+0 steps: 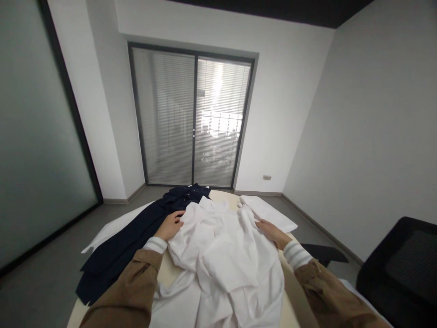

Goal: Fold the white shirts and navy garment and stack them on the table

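Observation:
A crumpled white shirt (232, 259) lies across the table in front of me, its collar end pointing away. My left hand (171, 226) is at its upper left edge, with bent fingers closed on the fabric. On the opposite side my right hand (274, 233) pinches the upper right edge between thumb and fingers. The fingertips of both hands are partly lost in the cloth. Left of the shirt, beside my left hand, lies a dark navy garment (136, 234) with small buttons near its far end.
Another white garment (118, 225) lies under the navy one at the left. A folded white garment (268, 213) sits at the table's far right. The pale table (223, 197) shows between the clothes. A black chair (403, 269) stands at the right, and a glass door (194, 118) is beyond.

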`<state>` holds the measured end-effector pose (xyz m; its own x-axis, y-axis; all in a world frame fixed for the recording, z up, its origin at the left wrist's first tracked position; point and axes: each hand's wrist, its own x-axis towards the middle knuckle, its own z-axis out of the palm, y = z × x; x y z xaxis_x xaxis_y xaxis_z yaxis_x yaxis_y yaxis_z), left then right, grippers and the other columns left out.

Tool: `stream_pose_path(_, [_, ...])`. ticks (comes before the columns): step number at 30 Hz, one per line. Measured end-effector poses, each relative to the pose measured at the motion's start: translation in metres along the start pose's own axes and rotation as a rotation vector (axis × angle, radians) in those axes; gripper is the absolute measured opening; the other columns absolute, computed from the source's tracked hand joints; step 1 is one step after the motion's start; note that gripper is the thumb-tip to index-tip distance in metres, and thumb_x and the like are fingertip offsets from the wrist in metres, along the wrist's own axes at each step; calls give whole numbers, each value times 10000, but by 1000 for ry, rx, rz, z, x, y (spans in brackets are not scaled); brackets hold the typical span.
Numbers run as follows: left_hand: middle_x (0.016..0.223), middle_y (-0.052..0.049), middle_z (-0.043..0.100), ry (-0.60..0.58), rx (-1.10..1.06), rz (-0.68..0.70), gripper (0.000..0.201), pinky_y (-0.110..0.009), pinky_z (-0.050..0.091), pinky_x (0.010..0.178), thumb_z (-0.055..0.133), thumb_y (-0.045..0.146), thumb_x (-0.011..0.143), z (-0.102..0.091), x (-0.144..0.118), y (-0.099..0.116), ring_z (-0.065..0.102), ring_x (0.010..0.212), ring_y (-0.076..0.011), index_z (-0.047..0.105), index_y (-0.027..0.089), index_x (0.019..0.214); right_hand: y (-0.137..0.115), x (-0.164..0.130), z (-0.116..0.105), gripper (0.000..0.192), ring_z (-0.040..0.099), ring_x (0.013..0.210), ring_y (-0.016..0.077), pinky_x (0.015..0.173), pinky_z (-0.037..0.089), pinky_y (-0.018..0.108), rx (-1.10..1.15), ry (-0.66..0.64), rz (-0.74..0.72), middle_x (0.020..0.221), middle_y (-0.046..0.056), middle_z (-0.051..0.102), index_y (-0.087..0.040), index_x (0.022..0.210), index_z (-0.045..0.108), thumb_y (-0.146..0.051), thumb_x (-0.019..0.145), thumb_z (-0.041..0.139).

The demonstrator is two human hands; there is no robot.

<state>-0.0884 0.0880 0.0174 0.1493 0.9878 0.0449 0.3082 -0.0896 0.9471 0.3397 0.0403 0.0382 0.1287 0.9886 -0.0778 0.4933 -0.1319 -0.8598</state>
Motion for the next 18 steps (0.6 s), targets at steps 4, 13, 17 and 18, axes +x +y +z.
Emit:
stream_pose_path(4, [1041,-129,743,171,82,131,427,-333,545,828,618,286,743,-31,8,15,704,953,-250,640,141,1144,-15,9,-29,320,693,856,234,806,523,323,-271,216,-54,889,111,743,-129,1023,683,-336,858,503])
stream_pose_path(13, [1240,-252,653,280,390,-97,547,-470,440,1001,611,494,791,-46,14,7,611,1174,-394,630,97,1167,-40,23,-20,454,622,1026,246,907,452,360,-423,342,-162,1171,151,649,-143,1302,524,-254,862,537])
stream_pose_path(17, [1250,-293,631,226,495,-201,721,-434,492,910,719,571,675,-44,4,-2,634,1128,-421,616,63,1177,-54,-10,10,358,552,1129,286,937,421,391,-626,397,-276,1214,162,603,-167,1225,556,-264,881,539])
stream_pose_path(18, [1213,-285,654,212,514,-201,722,-420,508,875,744,564,648,-44,3,-2,657,1086,-416,627,65,1156,-58,-22,19,324,580,1063,264,918,433,377,-638,352,-324,1136,136,632,-176,1199,562,-304,906,517])
